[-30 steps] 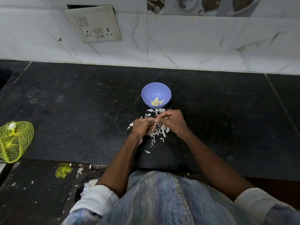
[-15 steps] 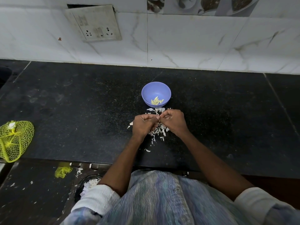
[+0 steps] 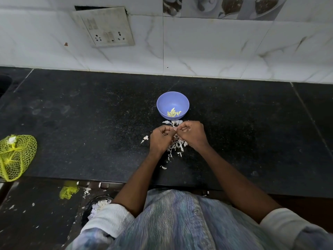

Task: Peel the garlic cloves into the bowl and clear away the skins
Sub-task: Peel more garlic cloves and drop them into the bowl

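A small blue bowl (image 3: 163, 101) stands on the black counter and holds several peeled garlic cloves (image 3: 173, 112). Just in front of it, my left hand (image 3: 161, 139) and my right hand (image 3: 191, 134) meet with curled fingers and pinch a small garlic clove (image 3: 175, 129) between the fingertips; the clove is mostly hidden. A pile of white garlic skins (image 3: 175, 146) lies on the counter under and around both hands.
A yellow net bag (image 3: 15, 156) with a garlic piece lies at the counter's left edge. Below the counter edge, a dark bin (image 3: 97, 206) holds skins, with a yellow net scrap (image 3: 68, 192) and bits on the floor. A wall socket (image 3: 106, 27) sits above.
Both hands have lifted slightly toward the bowl and stay joined at the fingertips on the clove. Bowl and skins have not moved.
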